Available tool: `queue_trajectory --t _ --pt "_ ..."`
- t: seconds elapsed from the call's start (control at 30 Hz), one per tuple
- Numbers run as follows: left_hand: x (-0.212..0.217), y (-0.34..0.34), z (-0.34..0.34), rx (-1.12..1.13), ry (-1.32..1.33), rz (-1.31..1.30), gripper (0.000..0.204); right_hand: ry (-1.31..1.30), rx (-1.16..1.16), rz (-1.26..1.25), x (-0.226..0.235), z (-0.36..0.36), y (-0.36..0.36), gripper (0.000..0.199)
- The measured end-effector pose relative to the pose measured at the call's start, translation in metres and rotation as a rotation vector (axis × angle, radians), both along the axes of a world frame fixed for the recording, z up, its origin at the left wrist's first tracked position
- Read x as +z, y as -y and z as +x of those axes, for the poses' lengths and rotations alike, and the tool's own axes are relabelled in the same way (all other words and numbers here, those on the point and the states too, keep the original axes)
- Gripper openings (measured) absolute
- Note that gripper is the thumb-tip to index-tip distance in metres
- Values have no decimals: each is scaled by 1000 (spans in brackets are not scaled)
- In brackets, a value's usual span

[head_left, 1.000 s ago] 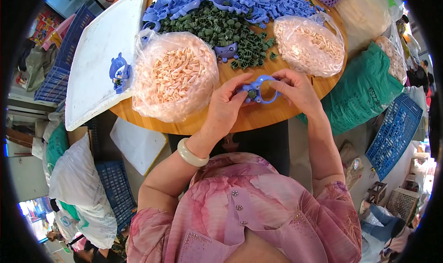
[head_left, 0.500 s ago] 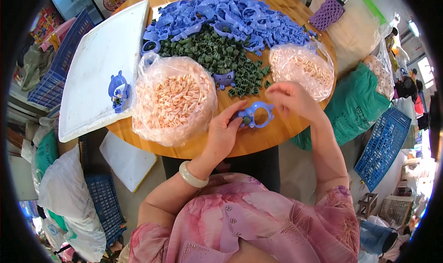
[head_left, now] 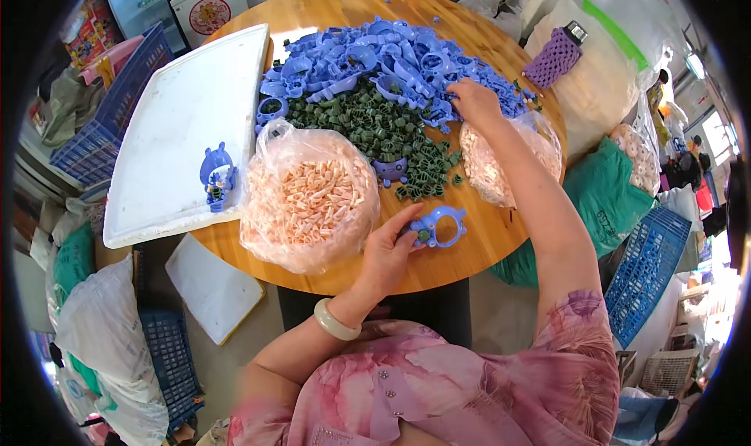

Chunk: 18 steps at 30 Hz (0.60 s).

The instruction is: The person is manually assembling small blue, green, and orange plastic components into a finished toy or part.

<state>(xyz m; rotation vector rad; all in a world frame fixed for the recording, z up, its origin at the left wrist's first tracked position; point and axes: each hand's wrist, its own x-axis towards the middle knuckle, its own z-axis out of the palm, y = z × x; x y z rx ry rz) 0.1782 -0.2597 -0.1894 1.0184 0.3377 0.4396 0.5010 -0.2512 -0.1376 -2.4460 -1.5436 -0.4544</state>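
Observation:
My left hand pinches a blue plastic animal-shaped piece with a round ring over the table's near edge. A small dark green bit shows on that piece near my fingertips. My right hand reaches to the right side of a heap of blue plastic parts, its fingers drawn together. Whatever they hold, if anything, is too small to make out. Dark green small parts lie heaped in front of the blue ones. At their near edge sits a blue piece with a printed face.
Clear bags of pale peach pieces stand on the round wooden table: a large bag left, a smaller bag under my right forearm. A white foam board at left carries a blue figure. Crates and sacks surround the table.
My right hand has left the ringed piece and moved up and away to the blue heap. My left hand still holds the piece. The whole view has shifted slightly.

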Motion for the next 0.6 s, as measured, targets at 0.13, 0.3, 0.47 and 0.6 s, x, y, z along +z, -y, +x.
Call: queue_trajectory --t 0.13,0.3,0.47,0.6 --pt "-4 -2 -2 -3 26 23 41 -199 8 94 11 -10 5 15" --pt "2 0 -3 3 -29 32 38 -932 39 516 14 -20 35 16" --pt "6 -1 -4 7 -60 63 37 -1238 65 606 28 -61 53 18" --pt "5 -5 -2 17 -55 78 38 -1388 104 604 31 -101 75 17"
